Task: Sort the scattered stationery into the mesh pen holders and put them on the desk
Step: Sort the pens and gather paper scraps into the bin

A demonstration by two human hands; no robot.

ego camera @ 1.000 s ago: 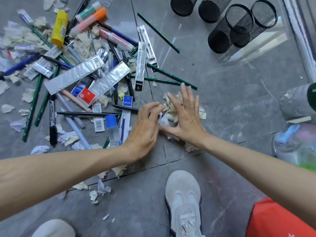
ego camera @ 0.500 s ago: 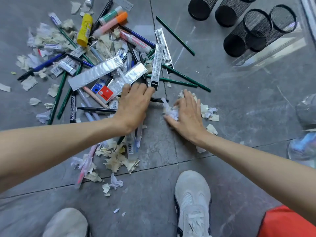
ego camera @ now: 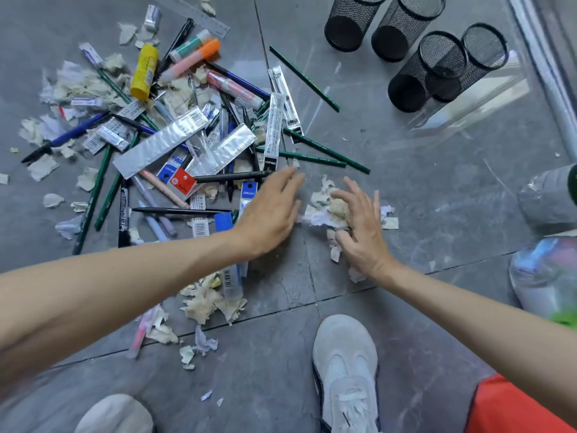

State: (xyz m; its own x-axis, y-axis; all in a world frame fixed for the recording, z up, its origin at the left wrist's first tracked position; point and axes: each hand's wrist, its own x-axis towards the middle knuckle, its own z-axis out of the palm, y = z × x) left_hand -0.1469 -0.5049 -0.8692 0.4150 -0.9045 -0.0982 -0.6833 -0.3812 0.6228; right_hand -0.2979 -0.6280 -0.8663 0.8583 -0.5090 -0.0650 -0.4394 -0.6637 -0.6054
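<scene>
Nearest us: a pale shoe (ego camera: 345, 370) planted on the grey tiled floor (ego camera: 437, 189). We are crouched over the work, both forearms reaching forward.

Left hand (ego camera: 268, 214): palm down, fingers straight and together, holding nothing. It lies low at the near edge of the pile.

Right hand (ego camera: 362, 226): fingers spread and lightly bent over a small heap of torn paper scraps (ego camera: 324, 210), resting on it and not closed round it.

The hands face each other across the heap. We judge they are herding the waste together, to get it clear of the pens before the sorting starts.

Beyond the left hand: the stationery (ego camera: 187, 145), all on the floor in one loose tangle of pens, markers, refill packets and boxed leads, mixed through with more scraps. Green pencils (ego camera: 327, 151) stick out on the right side. A yellow glue stick (ego camera: 144, 71) lies towards the back.

Far right: four black mesh pen holders (ego camera: 415, 48), close together and well apart from the pile. They look empty, so sorting seems barely begun. They stand on or against a clear plastic sheet (ego camera: 468, 104); we cannot tell which.

Right edge: blurred plastic bags (ego camera: 543, 276), and a metal track (ego camera: 543, 73) running along the floor. No desk in view.
</scene>
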